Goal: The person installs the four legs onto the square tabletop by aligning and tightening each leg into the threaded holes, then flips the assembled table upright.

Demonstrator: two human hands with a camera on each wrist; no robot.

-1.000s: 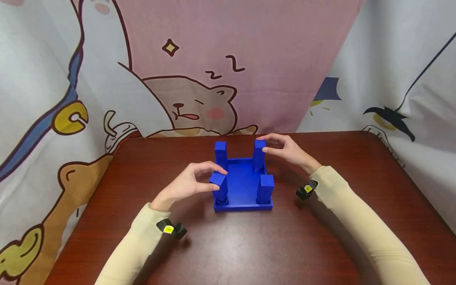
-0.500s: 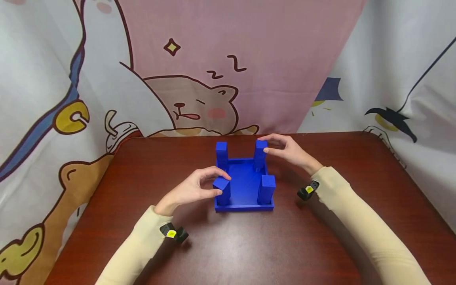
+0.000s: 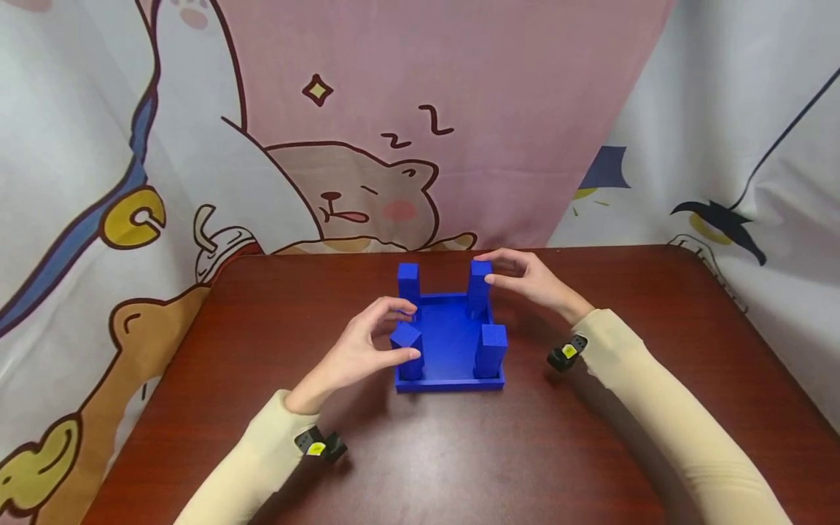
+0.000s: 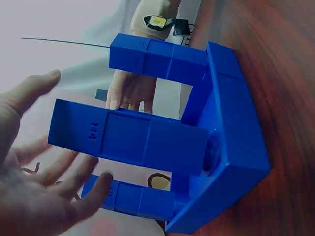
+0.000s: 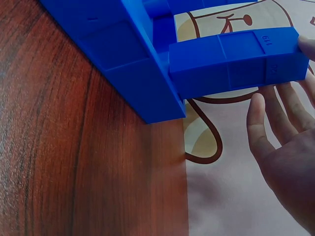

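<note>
A square blue base (image 3: 449, 385) with a raised rim lies on the table, and blue square posts stand upright at its corners. Around the near left post (image 3: 407, 336) my left hand (image 3: 354, 350) is spread, thumb in front and fingers behind. In the left wrist view that post (image 4: 128, 135) sits turned out of line with the base, and the fingers stand off it. At the far right post (image 3: 480, 284), my right hand (image 3: 538, 281) holds the top between thumb and fingers. The right wrist view shows the thumb on this post's (image 5: 241, 61) upper end.
The near right post (image 3: 490, 354) and far left post (image 3: 408, 283) stand untouched on the base. Brown wooden table (image 3: 525, 452) surrounds the base. A printed cartoon curtain (image 3: 512, 109) hangs along the back and sides.
The left fingers have loosened and spread off the near left post, which has turned and now stands straighter than a second ago. The right hand keeps its place on the far right post.
</note>
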